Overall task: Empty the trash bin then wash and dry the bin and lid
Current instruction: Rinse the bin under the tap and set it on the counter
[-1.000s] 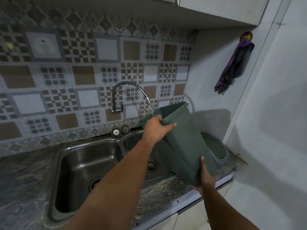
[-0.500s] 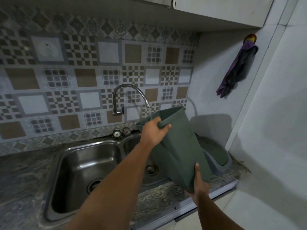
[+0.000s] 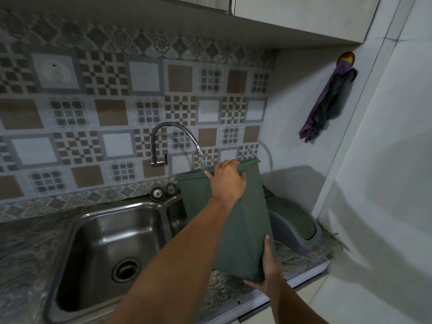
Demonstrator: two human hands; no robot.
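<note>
The dark green trash bin is held above the right basin of the steel double sink, nearly upright, its open top just below and to the right of the curved tap's spout. My left hand grips the bin's upper rim, fingers hooked over the edge. My right hand holds its bottom corner from underneath. The grey lid with a green flap lies on the counter to the right of the bin. No water stream is clearly visible.
Two sink strainers lean against the patterned tile wall behind the sink. A purple and grey cloth hangs from a hook on the right wall. Marbled countertop stretches left of the sink; a white wall closes the right side.
The bin has swung from a rightward tilt to nearly upright, with its open top still near the spout. Both hands kept their grips.
</note>
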